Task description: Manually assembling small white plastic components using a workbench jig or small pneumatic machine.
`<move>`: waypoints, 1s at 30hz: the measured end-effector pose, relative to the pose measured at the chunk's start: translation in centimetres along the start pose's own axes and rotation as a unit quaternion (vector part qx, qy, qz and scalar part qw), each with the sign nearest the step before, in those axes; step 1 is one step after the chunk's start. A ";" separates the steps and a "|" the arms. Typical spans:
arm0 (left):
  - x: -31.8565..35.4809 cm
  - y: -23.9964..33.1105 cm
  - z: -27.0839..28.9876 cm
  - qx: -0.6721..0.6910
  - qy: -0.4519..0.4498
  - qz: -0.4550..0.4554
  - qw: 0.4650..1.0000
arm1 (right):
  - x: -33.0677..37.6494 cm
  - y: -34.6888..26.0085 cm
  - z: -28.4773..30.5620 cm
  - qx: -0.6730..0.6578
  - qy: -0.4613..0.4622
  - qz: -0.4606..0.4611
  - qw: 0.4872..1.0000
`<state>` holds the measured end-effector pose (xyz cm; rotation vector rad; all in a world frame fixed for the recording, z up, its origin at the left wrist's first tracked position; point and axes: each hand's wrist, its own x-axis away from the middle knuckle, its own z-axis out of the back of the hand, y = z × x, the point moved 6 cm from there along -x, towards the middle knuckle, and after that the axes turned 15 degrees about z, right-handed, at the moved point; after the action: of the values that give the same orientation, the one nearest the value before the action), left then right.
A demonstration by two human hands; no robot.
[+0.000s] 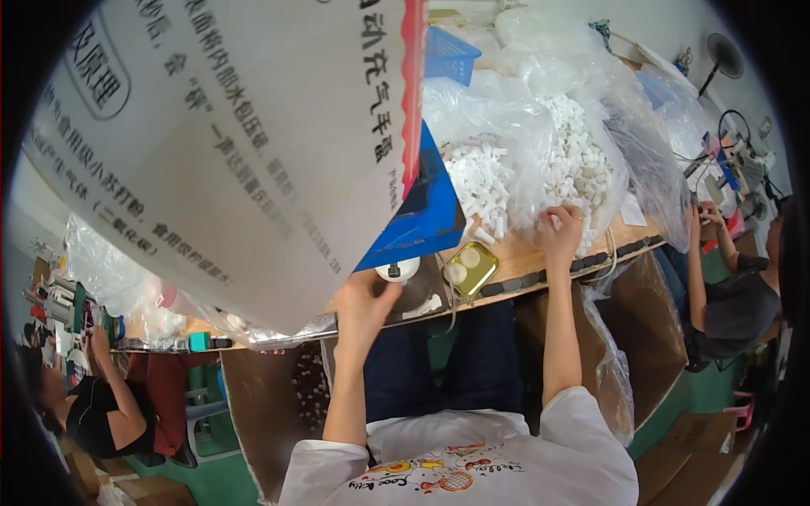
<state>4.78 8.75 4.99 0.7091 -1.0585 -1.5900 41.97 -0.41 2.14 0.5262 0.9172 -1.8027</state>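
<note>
My left hand grips the lower edge of a large white printed bag with a red strip, held up over the left of the table. Just beyond its fingers sits a small white round part. My right hand is closed on small white plastic pieces at the edge of a heap of them lying in clear plastic bags. A small brass-coloured tin with two pale discs rests on the wooden table between my hands.
A blue plastic tray stands behind the bag. Clear plastic bags spread to the right. Cardboard boxes stand below the table. One person sits at the lower left, another works at the right. A fan stands far right.
</note>
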 end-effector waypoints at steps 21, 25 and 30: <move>1.1 -2.6 -0.6 -0.079 0.081 -0.132 0.985 | 4.0 -23.2 -1.4 -0.461 -0.108 0.161 0.866; 0.9 -1.8 -1.0 -0.079 0.113 -0.184 0.973 | 4.2 -25.0 -0.2 -0.364 -0.033 0.332 0.870; 2.0 -0.7 -1.3 -0.081 0.210 -0.141 0.964 | 4.5 -22.0 -1.3 -0.411 -0.053 0.266 0.870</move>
<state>5.04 6.46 3.90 1.0629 -0.5282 -1.6432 19.99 2.55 5.80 0.0983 1.2101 -0.8119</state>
